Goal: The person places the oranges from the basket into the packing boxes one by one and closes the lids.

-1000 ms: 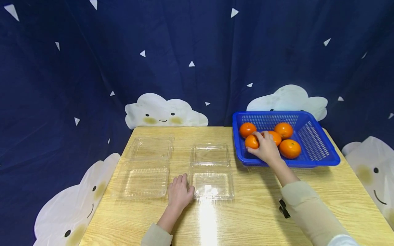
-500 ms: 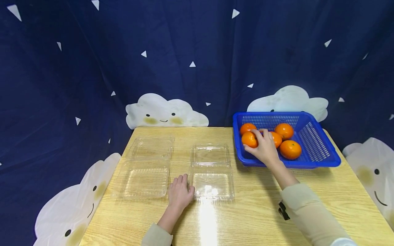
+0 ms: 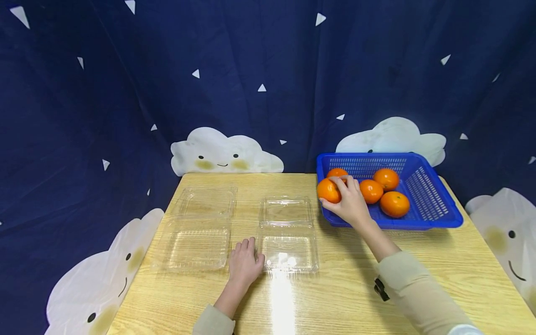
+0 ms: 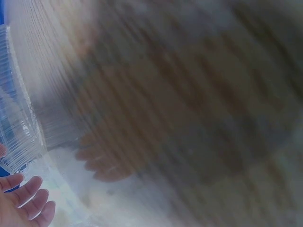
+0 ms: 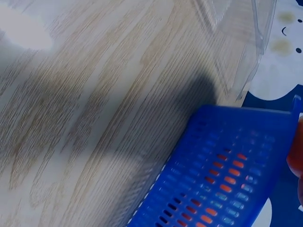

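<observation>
My right hand grips an orange between thumb and fingers, over the left rim of the blue plastic basket. In the right wrist view only a part of that orange shows at the edge, above the basket wall. Several other oranges lie in the basket, one partly hidden behind the held one. My left hand rests on the table with relaxed fingers, thumb right at the left edge of the smaller clear plastic clamshell box. The left wrist view shows its fingers loosely bent, holding nothing.
A larger clear clamshell box lies with its lid laid back, left of my left hand. Both boxes stand on the wooden table. A dark blue curtain with white clouds hangs around the table's back and sides.
My right hand has lifted the orange from among the others and moved it left to the basket's rim. The left hand and the boxes have stayed in place.
</observation>
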Motion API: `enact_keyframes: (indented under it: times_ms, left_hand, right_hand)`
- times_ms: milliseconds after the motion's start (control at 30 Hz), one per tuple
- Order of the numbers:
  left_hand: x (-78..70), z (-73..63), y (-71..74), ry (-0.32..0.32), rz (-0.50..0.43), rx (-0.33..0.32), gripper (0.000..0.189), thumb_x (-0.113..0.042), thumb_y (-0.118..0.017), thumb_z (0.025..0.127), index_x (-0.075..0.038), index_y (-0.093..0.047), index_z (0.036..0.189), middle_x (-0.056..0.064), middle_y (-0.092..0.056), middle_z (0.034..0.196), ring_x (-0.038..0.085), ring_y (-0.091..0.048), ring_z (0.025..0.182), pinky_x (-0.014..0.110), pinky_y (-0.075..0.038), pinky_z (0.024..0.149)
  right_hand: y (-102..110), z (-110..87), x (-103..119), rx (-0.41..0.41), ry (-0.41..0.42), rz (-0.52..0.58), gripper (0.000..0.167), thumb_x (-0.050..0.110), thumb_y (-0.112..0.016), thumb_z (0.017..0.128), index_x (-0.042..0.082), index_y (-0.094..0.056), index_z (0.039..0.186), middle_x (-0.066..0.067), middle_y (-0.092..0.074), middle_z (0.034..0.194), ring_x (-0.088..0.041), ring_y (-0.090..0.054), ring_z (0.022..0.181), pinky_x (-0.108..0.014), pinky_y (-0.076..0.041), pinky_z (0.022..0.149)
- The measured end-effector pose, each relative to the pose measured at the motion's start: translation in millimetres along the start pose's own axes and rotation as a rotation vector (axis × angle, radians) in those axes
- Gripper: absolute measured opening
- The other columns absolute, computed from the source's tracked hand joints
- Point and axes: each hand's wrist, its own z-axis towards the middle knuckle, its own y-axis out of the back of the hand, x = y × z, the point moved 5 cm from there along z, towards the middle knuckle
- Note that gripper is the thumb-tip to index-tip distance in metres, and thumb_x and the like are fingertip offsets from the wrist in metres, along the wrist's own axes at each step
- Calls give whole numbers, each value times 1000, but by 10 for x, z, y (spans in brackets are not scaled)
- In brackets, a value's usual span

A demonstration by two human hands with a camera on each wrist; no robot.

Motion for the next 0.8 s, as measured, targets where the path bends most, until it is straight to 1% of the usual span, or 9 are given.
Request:
enact_keyframes:
  times_ms: [200, 400, 567, 667, 800]
  left_hand:
    - [-5, -4, -10, 9, -13, 14, 45, -30, -52, 79, -5, -53, 117, 12, -59, 105, 29, -53, 89, 41, -44, 71]
    - [-6, -12, -4, 20, -22, 19, 46, -29, -53, 80, -5, -52, 118, 13, -58, 107, 30, -53, 92, 42, -44, 72]
    - [-4, -10, -4, 19, -18, 14, 46, -29, -53, 79, -5, -52, 118, 13, -58, 107, 30, -53, 91, 42, -44, 72]
    - [-4, -7, -7, 13, -14, 4, 45, -29, -52, 79, -5, -52, 116, 12, -58, 104, 30, -53, 89, 42, -44, 69]
    - [-2, -5, -15, 17, -15, 8, 44, -29, -53, 79, -5, -52, 116, 12, -58, 103, 29, -53, 88, 42, -44, 69]
  right_hand:
    - [-57, -8, 120, 6, 31, 7, 57, 32, -77, 64, 11, -56, 113, -17, -45, 106, -35, -44, 90, -49, -46, 70]
    - [-118, -25, 245, 11, 71, 28, 59, 32, -77, 64, 10, -56, 114, -16, -46, 105, -35, -44, 95, -49, -45, 76]
    - [-178, -59, 355, 35, 89, 44, 58, 33, -75, 65, 9, -56, 114, -16, -47, 107, -33, -44, 98, -49, -46, 78]
    - [-224, -87, 420, 59, 96, 59, 58, 32, -75, 65, 9, -56, 114, -14, -47, 108, -33, -44, 98, -49, -48, 76]
    - [-295, -125, 497, 93, 98, 69, 58, 32, -76, 64, 12, -55, 115, -12, -46, 108, -31, -46, 98, -48, -49, 73]
